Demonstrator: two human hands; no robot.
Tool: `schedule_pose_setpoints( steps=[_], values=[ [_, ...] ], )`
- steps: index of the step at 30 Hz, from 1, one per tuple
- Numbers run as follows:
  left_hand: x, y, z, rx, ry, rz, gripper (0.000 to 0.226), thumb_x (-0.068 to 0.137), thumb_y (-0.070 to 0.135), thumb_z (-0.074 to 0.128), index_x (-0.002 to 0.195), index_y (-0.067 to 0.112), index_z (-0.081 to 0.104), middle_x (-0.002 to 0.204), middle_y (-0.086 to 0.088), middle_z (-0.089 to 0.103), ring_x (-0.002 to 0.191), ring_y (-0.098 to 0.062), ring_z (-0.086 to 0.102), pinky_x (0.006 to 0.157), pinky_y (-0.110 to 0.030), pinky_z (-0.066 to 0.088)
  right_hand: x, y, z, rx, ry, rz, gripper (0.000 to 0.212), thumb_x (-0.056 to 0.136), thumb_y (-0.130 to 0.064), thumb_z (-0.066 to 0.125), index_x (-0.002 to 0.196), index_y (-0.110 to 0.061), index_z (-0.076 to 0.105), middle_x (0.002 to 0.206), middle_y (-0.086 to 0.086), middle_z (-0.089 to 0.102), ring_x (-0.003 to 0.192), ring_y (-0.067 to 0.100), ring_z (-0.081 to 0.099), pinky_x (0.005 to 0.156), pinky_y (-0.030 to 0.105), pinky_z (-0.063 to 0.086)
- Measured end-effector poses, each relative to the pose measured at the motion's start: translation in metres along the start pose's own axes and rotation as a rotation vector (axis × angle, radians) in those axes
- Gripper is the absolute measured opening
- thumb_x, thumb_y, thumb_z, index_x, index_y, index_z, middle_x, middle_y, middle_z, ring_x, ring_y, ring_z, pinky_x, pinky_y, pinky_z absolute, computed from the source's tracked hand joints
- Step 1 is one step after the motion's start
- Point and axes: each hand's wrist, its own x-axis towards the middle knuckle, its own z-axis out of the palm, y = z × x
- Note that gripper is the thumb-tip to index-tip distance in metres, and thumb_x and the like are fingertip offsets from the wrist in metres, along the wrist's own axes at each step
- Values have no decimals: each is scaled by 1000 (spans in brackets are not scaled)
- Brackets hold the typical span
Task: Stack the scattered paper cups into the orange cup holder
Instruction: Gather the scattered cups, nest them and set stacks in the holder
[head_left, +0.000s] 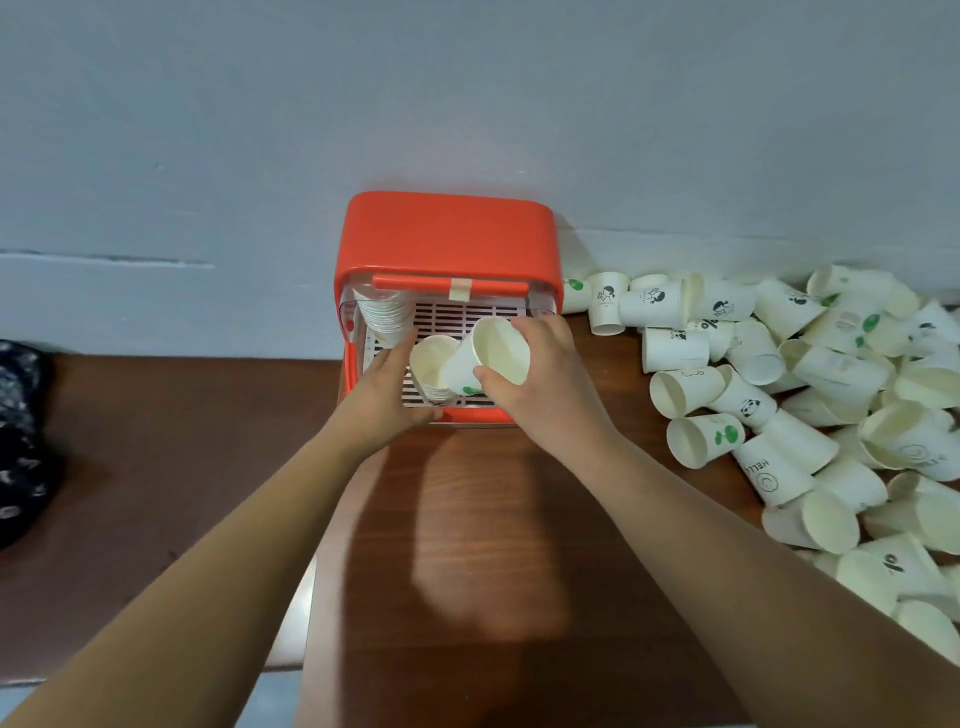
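The orange cup holder (449, 234) stands against the wall with its front open over a white slatted tray (457, 314). A stack of nested cups (384, 312) stands in its back left corner. My left hand (387, 389) grips a short stack of cups (431, 366) at the tray's front, mouth tilted up. My right hand (540, 374) holds a single white paper cup (491, 358) with a green mark, tilted on its side right beside that stack. A big pile of scattered paper cups (810, 395) lies to the right.
The wooden table (467, 545) runs from the holder toward me, with a lower brown surface at the left. A dark patterned cloth (18, 441) lies at the far left edge. A grey wall (467, 104) closes off the back.
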Motion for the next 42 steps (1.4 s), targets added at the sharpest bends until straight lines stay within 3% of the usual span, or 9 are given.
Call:
schedule_pose_setpoints(
  steps=[3, 7, 9, 16, 26, 30, 32, 35, 42],
  values=[
    [-10, -12, -6, -92, 58, -44, 74, 85, 20, 76, 148, 20, 39, 138, 1, 54, 126, -15, 52, 99, -27, 41, 4, -5, 17, 25, -26, -49, 61, 83, -36, 75, 134, -15, 49, 131, -3, 43, 116, 8, 43, 95, 24, 39],
    [-14, -16, -9, -280, 152, -164, 39, 96, 21, 60, 135, 20, 56, 123, 3, 65, 113, -10, 59, 101, -30, 46, 16, -8, 39, -5, -13, -155, 60, 82, -26, 76, 133, -7, 51, 133, 5, 46, 119, 14, 45, 97, 23, 36],
    [-15, -13, -8, -331, 157, -180, 32, 99, 26, 55, 130, 20, 60, 121, 5, 66, 111, -9, 59, 94, -23, 45, 24, -8, 47, -78, -65, -170, 64, 83, -28, 75, 137, -7, 47, 139, 6, 44, 123, 19, 46, 97, 22, 34],
    [-10, -8, 5, -367, 191, -128, 26, 99, 32, 56, 122, 25, 65, 111, 15, 69, 101, 4, 63, 81, -8, 44, 32, 7, 62, -203, -268, -106, 72, 87, -22, 72, 149, -11, 36, 149, 4, 42, 135, 21, 41, 107, 33, 36],
    [-10, -14, 7, -233, 176, -73, 41, 94, 29, 65, 133, 19, 58, 127, 4, 64, 112, -10, 61, 95, -29, 50, 16, 16, 70, -48, -133, 43, 68, 81, -28, 78, 139, -12, 46, 136, 5, 53, 123, 21, 52, 98, 32, 44],
    [-28, -5, 7, -182, 225, -129, 31, 93, 25, 64, 122, 15, 61, 118, 1, 62, 101, -11, 61, 85, -23, 46, -14, 29, 29, -21, -140, 98, 58, 88, -28, 71, 140, -15, 47, 138, 2, 51, 125, 16, 52, 91, 19, 41],
    [-40, 7, 15, -163, 201, -108, 19, 93, 22, 64, 110, 15, 64, 107, 0, 64, 95, -13, 61, 84, -28, 49, -38, 47, 2, -43, -129, 131, 51, 89, -26, 70, 136, -18, 51, 135, -1, 51, 121, 13, 56, 88, 14, 42],
    [-54, 34, 42, -151, 88, -58, 8, 92, 20, 64, 98, 14, 64, 95, -2, 66, 90, -19, 62, 83, -31, 49, -76, 87, -39, -144, -103, 226, 57, 90, -31, 68, 141, -17, 46, 143, 2, 43, 127, 16, 50, 105, 29, 42],
    [-36, 119, 120, -168, -122, 60, 11, 91, 25, 68, 99, 18, 63, 94, -1, 65, 84, -18, 61, 82, -35, 50, -123, 184, -129, -303, 29, 336, 56, 87, -23, 70, 136, -8, 48, 135, 11, 45, 125, 26, 46, 103, 37, 40]
  ],
)
